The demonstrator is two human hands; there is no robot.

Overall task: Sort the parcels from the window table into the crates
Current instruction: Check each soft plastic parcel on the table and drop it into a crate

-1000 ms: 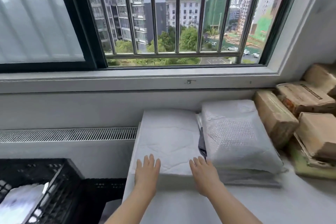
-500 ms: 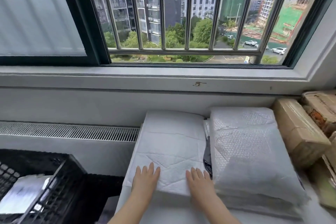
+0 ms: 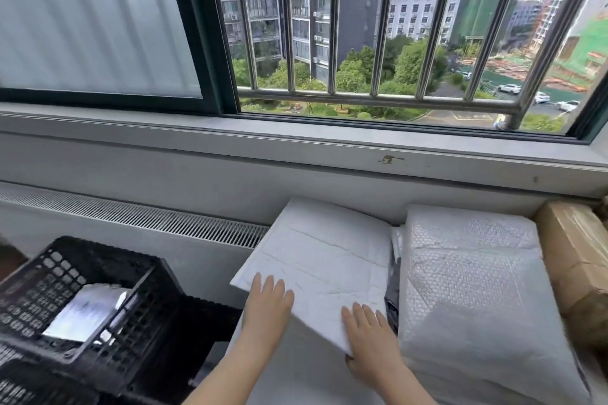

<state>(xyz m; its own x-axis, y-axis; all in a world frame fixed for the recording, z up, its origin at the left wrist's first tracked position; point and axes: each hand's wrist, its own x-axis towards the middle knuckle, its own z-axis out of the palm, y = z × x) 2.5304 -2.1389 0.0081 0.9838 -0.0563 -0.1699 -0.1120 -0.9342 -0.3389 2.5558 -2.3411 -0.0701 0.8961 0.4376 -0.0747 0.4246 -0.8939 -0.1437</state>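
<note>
We see both hands on a flat white padded parcel [image 3: 324,268] that lies on the worktop [image 3: 296,371] under the window, its near edge lifted and tilted so that the left corner juts out past the worktop's edge. The left hand [image 3: 268,307] lies on top of the parcel near that corner, its fingers [image 3: 269,286] straight and close together, flat on the white surface. The right hand [image 3: 370,337] grips the parcel's near right corner: its fingers [image 3: 360,314] rest on top, slightly spread, and its thumb shows curled under the edge. Just to the right of this parcel, touching or nearly touching it, sits a bulky parcel in bubble wrap [image 3: 473,299], and in the gap between the two we make out a thin dark grey item [image 3: 393,293] that we cannot identify. Beyond the bubble-wrapped one, at the right margin, stands a brown box wound in tape [image 3: 579,260]. To the lower left, beside the worktop, is a black lattice crate [image 3: 131,312] with a pale, glossy packet [image 3: 87,311] lying inside it. Behind the crate a long radiator grille [image 3: 131,219] runs along the wall, below a barred window [image 3: 378,43] that looks out on blocks of flats and trees.
</note>
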